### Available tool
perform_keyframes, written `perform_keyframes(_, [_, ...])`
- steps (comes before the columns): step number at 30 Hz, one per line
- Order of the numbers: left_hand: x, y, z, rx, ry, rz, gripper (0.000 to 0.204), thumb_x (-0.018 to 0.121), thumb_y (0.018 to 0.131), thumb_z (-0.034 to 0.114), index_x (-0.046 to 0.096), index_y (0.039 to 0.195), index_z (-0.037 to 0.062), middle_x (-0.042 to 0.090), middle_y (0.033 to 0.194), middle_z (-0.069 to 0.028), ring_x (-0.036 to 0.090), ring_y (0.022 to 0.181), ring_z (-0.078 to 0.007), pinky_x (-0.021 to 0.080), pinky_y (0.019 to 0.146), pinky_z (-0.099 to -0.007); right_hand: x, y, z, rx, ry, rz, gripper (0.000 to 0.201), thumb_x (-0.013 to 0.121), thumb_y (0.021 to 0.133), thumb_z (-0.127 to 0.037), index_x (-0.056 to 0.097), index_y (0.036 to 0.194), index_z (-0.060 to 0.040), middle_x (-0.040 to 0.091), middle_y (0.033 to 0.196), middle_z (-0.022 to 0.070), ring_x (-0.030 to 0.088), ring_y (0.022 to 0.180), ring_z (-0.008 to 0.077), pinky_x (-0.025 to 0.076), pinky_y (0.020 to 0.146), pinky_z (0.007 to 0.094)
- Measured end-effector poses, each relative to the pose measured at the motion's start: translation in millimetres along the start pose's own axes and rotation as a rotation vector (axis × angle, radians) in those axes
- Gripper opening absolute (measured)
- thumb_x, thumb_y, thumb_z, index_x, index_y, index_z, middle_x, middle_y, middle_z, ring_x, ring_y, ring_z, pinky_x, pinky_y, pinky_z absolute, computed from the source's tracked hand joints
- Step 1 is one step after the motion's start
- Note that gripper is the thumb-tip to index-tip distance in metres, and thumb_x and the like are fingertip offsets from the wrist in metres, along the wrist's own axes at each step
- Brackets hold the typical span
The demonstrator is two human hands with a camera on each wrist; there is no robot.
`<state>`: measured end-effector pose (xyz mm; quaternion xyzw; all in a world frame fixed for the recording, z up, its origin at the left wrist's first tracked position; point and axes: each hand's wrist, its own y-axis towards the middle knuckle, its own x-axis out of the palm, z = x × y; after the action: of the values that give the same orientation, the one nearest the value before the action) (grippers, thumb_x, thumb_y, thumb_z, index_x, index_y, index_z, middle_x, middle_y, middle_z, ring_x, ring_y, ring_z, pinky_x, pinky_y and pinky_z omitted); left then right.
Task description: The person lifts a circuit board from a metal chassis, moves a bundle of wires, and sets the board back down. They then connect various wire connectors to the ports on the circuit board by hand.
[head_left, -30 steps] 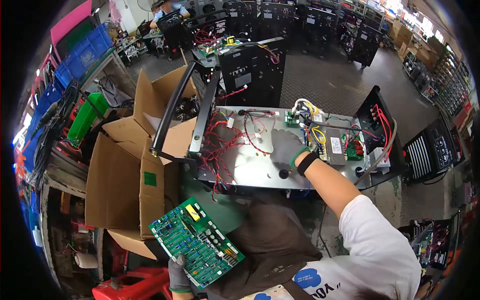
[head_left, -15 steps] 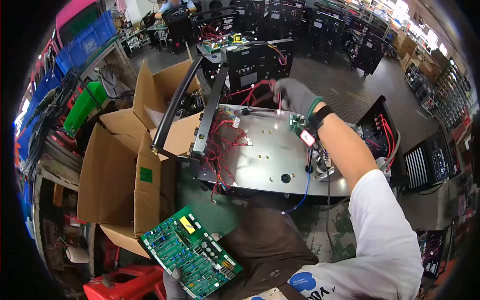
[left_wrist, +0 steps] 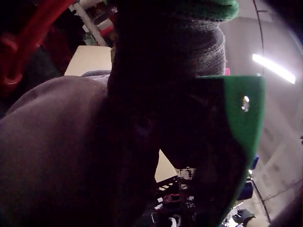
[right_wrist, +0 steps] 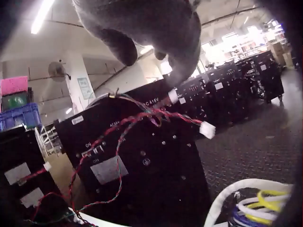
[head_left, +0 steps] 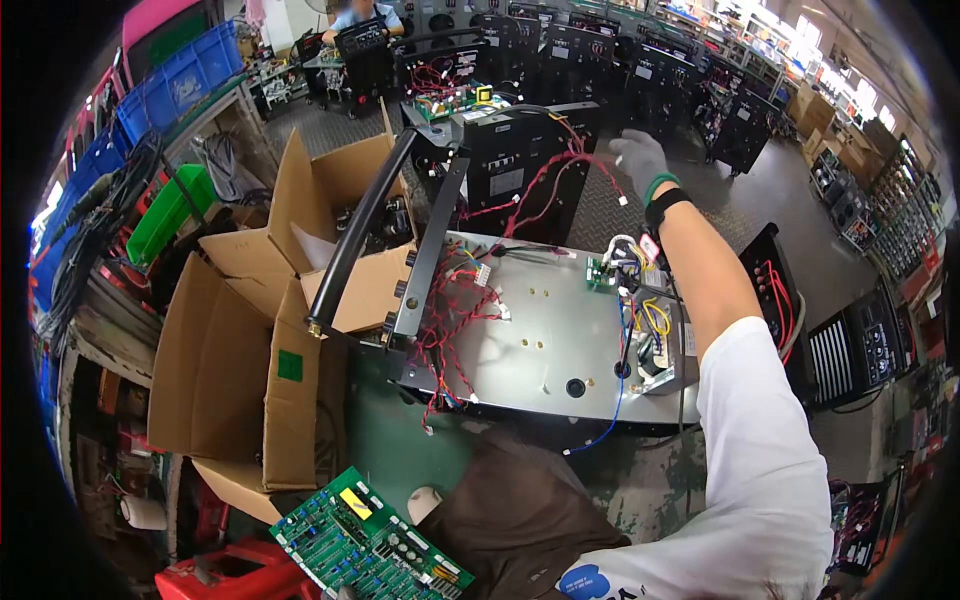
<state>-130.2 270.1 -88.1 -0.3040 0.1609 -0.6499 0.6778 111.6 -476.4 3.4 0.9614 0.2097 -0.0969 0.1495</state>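
lengthwise, the circuit board (head_left: pixel 372 548) runs upper-left to lower-right.

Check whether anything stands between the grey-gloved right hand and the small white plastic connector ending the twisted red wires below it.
Nothing visible does: in the head view, only dark patterned floor shows between the grey-gloved right hand and the small white plastic connector on the twisted red wires.

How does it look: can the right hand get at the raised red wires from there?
Probably yes: the right hand is close by the red wires and nothing visible blocks its fingers. Whether a finger already touches the nearer white connector is hard to tell.
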Motion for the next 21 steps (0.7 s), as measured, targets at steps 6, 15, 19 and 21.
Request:
perform_keyframes(6, [7.1,-5.2,1.6,0.000,-0.012,0.004,0.068,0.076,0.076,0.033,0.049,0.127,-0.0020,0.060,0.116,-0.0125,0.060,0.099,-0.0267,0.050,0.084,-0.0396,21.0,-74.1,-24.7,-0.194,-0.719,-0.911,0.034,0.067,0.076,-0.022,0.068,0.107,-0.0076,0.067,0.101,0.0117,0.066,0.084,0.0176,0.054,0.073,0.0319])
perform_keyframes(15, [13.6,-22.4,0.0,0.004,0.012,0.064,0.068,0.077,0.076,0.035,0.050,0.127,-0.0009,0.060,0.115,-0.0115,0.060,0.097,-0.0259,0.050,0.083,-0.0378,90.3,-116.5,26.1,-0.463,-0.915,-1.225,0.048,0.060,0.076,-0.020,0.059,0.123,-0.0105,0.064,0.113,0.0123,0.062,0.103,0.0269,0.049,0.089,0.0377])
perform_keyframes(19, [10.5,-25.7,-2.7,-0.042,0.011,0.093,0.068,0.077,0.076,0.034,0.050,0.128,-0.0006,0.061,0.114,-0.0113,0.059,0.099,-0.0259,0.050,0.084,-0.0376,81.0,-105.2,12.3,-0.457,-1.304,-1.156,0.036,0.060,0.077,-0.018,0.064,0.112,-0.0130,0.065,0.110,0.0124,0.061,0.104,0.0291,0.048,0.088,0.0376])
perform_keyframes(21, [13.5,-23.5,-1.0,-0.040,-0.035,0.095,0.067,0.076,0.077,0.034,0.049,0.128,-0.0004,0.061,0.114,-0.0107,0.059,0.099,-0.0253,0.049,0.084,-0.0374,73.0,-130.6,-11.4,-0.641,-1.061,-1.154,0.033,0.060,0.077,-0.019,0.065,0.109,-0.0119,0.065,0.103,0.0133,0.062,0.099,0.0319,0.050,0.083,0.0402])
